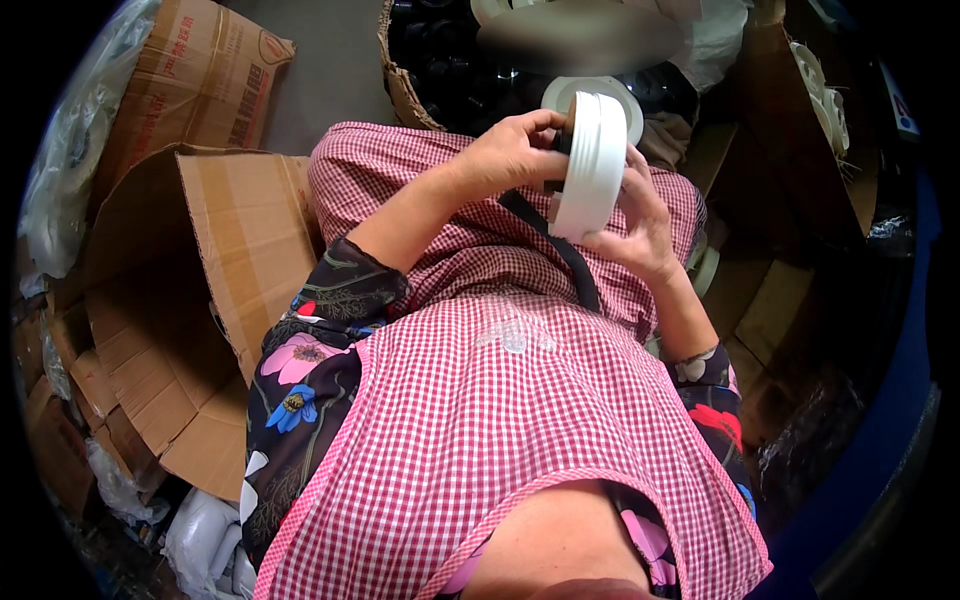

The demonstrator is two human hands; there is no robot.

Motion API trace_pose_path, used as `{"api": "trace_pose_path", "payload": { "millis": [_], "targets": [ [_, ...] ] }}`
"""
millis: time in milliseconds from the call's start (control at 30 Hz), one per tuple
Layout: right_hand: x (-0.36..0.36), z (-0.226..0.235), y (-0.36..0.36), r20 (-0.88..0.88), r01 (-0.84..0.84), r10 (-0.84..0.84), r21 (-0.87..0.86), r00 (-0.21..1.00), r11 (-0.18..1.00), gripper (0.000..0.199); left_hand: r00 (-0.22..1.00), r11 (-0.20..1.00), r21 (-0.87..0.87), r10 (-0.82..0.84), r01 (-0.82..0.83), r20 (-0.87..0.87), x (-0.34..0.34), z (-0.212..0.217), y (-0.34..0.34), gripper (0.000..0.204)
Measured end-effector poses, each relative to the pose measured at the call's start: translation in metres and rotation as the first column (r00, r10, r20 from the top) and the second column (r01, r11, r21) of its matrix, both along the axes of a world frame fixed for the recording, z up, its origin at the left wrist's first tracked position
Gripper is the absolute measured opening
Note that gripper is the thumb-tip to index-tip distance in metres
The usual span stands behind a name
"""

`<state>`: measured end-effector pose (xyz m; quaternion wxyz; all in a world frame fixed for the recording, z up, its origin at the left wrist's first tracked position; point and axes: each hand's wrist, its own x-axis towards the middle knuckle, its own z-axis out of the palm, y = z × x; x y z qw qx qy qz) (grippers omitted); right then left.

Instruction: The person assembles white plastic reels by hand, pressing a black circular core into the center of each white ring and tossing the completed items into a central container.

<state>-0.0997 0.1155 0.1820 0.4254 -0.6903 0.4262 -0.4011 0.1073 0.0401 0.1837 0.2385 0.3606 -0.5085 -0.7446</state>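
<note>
Left grip (513, 152) closes on the white ring (592, 180) at nine o'clock; right grip (641, 222) curls around its four-o'clock side.

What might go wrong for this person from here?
The white round piece is held up on edge between the left hand and right hand, so a loose grip might let it drop onto the checked apron.

It might also tumble among the dark parts in the open box just ahead.

The cardboard flap beside the left arm could perhaps get bumped.
</note>
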Motion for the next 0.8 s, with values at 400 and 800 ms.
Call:
{"api": "trace_pose_path", "payload": {
  "millis": [400,800],
  "targets": [
    [-0.009,0.003,-0.015,0.442,-0.151,-0.176,0.610,0.879,0.778,0.091,0.976,0.968,-0.238,-0.027,0.079,0.216,-0.007,0.009,0.001,0.072],
    [-0.028,-0.049,-0.065,-0.689,0.213,-0.237,-0.121,0.685,0.969,0.038,0.690,0.884,-0.047,0.330,-0.466,-0.644,0.167,0.068,-0.023,0.048]
  ]
}}
